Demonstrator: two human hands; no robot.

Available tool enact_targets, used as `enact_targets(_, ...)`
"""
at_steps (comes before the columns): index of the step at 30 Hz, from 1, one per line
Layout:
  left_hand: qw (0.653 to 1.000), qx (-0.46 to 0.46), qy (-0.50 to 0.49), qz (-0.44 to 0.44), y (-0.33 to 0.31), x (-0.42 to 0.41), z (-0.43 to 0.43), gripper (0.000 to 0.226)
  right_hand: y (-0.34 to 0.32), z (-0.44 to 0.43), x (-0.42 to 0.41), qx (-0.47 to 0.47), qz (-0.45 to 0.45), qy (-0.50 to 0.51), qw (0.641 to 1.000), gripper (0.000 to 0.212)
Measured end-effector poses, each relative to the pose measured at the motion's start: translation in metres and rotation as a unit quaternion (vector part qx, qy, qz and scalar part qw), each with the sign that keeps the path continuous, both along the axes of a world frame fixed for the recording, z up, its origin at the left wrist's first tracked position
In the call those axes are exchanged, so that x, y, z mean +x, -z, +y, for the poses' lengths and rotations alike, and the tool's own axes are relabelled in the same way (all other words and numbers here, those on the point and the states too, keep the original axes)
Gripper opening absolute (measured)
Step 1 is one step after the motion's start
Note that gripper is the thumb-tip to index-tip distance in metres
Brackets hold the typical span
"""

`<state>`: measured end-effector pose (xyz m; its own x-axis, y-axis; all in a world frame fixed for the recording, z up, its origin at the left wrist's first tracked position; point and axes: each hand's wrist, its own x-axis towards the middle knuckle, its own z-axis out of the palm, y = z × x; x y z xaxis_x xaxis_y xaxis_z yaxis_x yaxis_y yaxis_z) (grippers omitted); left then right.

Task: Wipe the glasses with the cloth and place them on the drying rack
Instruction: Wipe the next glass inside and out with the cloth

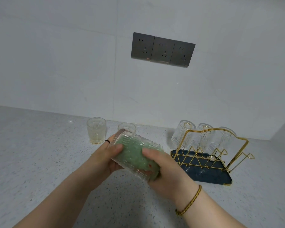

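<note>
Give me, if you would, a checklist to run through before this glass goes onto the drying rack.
1. Grip on the held glass: left hand and right hand both hold it, tilted, above the counter: ok.
2. Green cloth out of the glass: it fills the inside: not ok.
3. Free peg on the drying rack: the front loops are bare; three racked glasses sit upside down behind them: ok.
4. Glass wiped dry: cannot tell.
5. Rack within easy reach: it stands just right of the hands: ok.
</note>
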<state>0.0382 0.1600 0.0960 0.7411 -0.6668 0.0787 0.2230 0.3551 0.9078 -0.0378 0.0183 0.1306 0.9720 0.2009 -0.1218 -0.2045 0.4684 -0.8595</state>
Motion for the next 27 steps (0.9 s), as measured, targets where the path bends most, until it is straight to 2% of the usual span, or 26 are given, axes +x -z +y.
enact_targets(1, 1.000, 0.000, -0.013, 0.008, -0.003, -0.003, -0.002, 0.070, -0.002, 0.004, -0.002, -0.081, -0.029, -0.002, 0.996, 0.038)
enact_targets(2, 0.999, 0.003, -0.029, 0.023, -0.004, -0.004, -0.003, 0.048, -0.004, 0.007, -0.005, -0.217, -0.075, 0.004, 0.973, 0.025)
enact_targets(3, 0.998, 0.020, -0.039, 0.043, -0.003, -0.004, -0.005, 0.030, -0.004, 0.010, -0.007, -0.367, -0.140, 0.021, 0.919, 0.018)
enact_targets(4, 0.996, 0.045, -0.042, 0.058, -0.004, -0.003, -0.006, 0.029, -0.002, 0.011, -0.007, -0.491, -0.201, 0.028, 0.847, 0.020)
enact_targets(5, 0.995, 0.073, -0.038, 0.064, -0.004, -0.003, -0.006, 0.036, 0.002, 0.010, -0.006, -0.582, -0.242, 0.023, 0.776, 0.027)
enact_targets(6, 0.993, 0.101, -0.031, 0.062, -0.003, -0.002, -0.006, 0.043, 0.011, 0.008, -0.005, -0.622, -0.263, 0.031, 0.737, 0.036)
enact_targets(7, 0.991, 0.116, -0.026, 0.058, -0.004, -0.002, -0.005, 0.047, 0.016, 0.009, -0.005, -0.625, -0.265, 0.043, 0.733, 0.041)
enact_targets(8, 0.992, 0.116, -0.019, 0.053, -0.004, -0.003, -0.004, 0.049, 0.019, 0.010, -0.005, -0.608, -0.271, 0.048, 0.745, 0.043)
enact_targets(10, 0.996, 0.077, -0.004, 0.055, -0.001, -0.003, -0.001, 0.053, 0.014, 0.011, -0.004, -0.525, -0.236, 0.043, 0.817, 0.039)
enact_targets(11, 0.998, 0.050, 0.006, 0.049, 0.000, -0.002, 0.001, 0.060, 0.005, 0.009, -0.002, -0.454, -0.179, 0.025, 0.873, 0.032)
enact_targets(12, 0.999, 0.022, 0.021, 0.039, 0.001, -0.001, 0.002, 0.069, -0.001, 0.005, -0.001, -0.345, -0.117, 0.004, 0.931, 0.023)
enact_targets(13, 0.999, -0.003, 0.035, 0.031, 0.000, 0.000, 0.003, 0.075, -0.003, 0.002, 0.000, -0.222, -0.065, -0.006, 0.973, 0.023)
enact_targets(14, 0.999, -0.022, 0.039, 0.021, 0.000, 0.002, 0.003, 0.073, 0.001, 0.000, 0.002, -0.105, -0.036, -0.010, 0.994, 0.034)
enact_targets(15, 0.999, -0.037, 0.037, 0.008, 0.001, 0.002, 0.003, 0.068, 0.003, 0.000, 0.003, -0.014, -0.025, -0.015, 0.999, 0.052)
enact_targets(16, 0.998, -0.048, 0.028, -0.004, 0.000, 0.002, 0.003, 0.063, 0.004, 0.001, 0.003, 0.036, -0.017, -0.015, 0.999, 0.063)
enact_targets(17, 0.999, -0.052, 0.014, -0.004, -0.003, -0.001, 0.002, 0.059, 0.001, 0.004, 0.002, 0.036, -0.016, -0.024, 0.999, 0.062)
enact_targets(18, 0.998, -0.055, -0.005, 0.004, -0.005, -0.003, 0.000, 0.053, 0.001, 0.006, 0.001, -0.012, -0.034, -0.024, 0.999, 0.050)
enact_targets(19, 0.998, -0.050, -0.028, 0.021, -0.006, -0.004, -0.001, 0.044, -0.001, 0.010, -0.003, -0.139, -0.068, 0.000, 0.988, 0.042)
enact_targets(20, 0.997, -0.039, -0.045, 0.041, -0.005, -0.004, -0.002, 0.038, -0.003, 0.013, -0.007, -0.298, -0.139, 0.008, 0.944, 0.026)
enact_targets(21, 0.997, -0.015, -0.058, 0.054, -0.007, -0.006, -0.003, 0.037, -0.004, 0.016, -0.009, -0.458, -0.222, 0.018, 0.861, 0.031)
enact_targets(22, 0.997, 0.020, -0.053, 0.054, -0.005, -0.005, -0.002, 0.039, 0.001, 0.016, -0.007, -0.595, -0.303, 0.027, 0.744, 0.027)
enact_targets(23, 0.997, 0.053, -0.040, 0.050, -0.004, -0.005, -0.002, 0.043, 0.007, 0.017, -0.005, -0.692, -0.369, 0.052, 0.618, 0.029)
enact_targets(24, 0.996, 0.070, -0.029, 0.045, -0.003, -0.004, -0.001, 0.047, 0.013, 0.017, -0.003, -0.742, -0.391, 0.084, 0.539, 0.034)
enact_targets(25, 0.996, 0.069, -0.023, 0.046, -0.004, -0.005, 0.001, 0.051, 0.013, 0.020, -0.005, -0.750, -0.364, 0.071, 0.548, 0.032)
enact_targets(26, 0.997, 0.052, -0.016, 0.046, -0.004, -0.005, 0.004, 0.056, 0.011, 0.021, -0.004, -0.675, -0.329, 0.059, 0.657, 0.024)
enact_targets(27, 0.998, 0.026, -0.011, 0.050, -0.005, -0.005, 0.007, 0.064, 0.004, 0.019, -0.001, -0.566, -0.250, 0.042, 0.785, 0.019)
